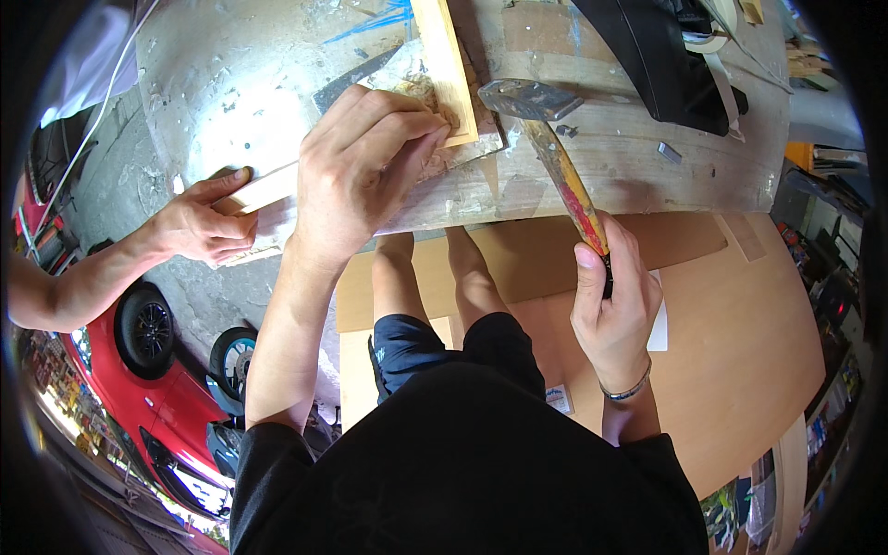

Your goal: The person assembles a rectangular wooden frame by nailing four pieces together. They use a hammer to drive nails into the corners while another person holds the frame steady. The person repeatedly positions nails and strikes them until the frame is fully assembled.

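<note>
My right hand is closed around the lower handle of a hammer. Its dark metal head hangs over the workbench, to the right of a pale wooden strip. My left hand is pinched at the near end of that strip, fingertips against its left side. Whatever the fingers may hold is hidden. Another light wooden piece runs leftward from behind my left wrist, gripped at its outer end by another person's hand. Beneath the upright strip lies a dark, worn flat piece.
The stained workbench curves around in front of me. A black bag-like item and small metal pieces lie on its right. Brown cardboard sheets spread below. A red car stands at lower left.
</note>
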Tool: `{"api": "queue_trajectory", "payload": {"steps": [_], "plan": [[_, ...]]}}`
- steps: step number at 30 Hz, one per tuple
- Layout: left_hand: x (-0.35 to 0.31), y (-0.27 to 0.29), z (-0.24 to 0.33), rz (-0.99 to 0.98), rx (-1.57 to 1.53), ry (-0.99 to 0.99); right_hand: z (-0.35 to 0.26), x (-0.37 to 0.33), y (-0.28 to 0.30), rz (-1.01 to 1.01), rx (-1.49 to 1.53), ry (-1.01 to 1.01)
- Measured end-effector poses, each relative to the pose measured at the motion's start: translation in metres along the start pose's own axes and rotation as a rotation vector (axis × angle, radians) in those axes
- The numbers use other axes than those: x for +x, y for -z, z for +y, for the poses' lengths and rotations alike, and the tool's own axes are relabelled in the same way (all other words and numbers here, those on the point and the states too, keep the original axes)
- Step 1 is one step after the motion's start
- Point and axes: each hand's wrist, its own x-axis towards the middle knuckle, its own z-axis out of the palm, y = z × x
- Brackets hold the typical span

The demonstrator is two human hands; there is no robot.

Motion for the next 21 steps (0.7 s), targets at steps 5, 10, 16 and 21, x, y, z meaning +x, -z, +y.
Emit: {"api": "queue_trajectory", "payload": {"steps": [5, 10, 16, 21], "plan": [[-0.001, -0.002, -0.003, 0.020, 0.014, -0.007, 0.004, 0.003, -0.004, 0.011, -0.005, 0.017], [-0.015, -0.013, -0.007, 0.439, -0.148, 0.192, 0.003, 0.004, -0.010, -0.060, 0.001, 0.005], [-0.020, -0.028, -0.002, 0.594, -0.245, 0.325, -0.015, 0.016, -0.002, 0.021, -0.033, 0.189], [-0.017, -0.021, -0.003, 0.462, 0.001, 0.231, -0.003, 0.006, -0.011, -0.041, -0.105, 0.143]]}}
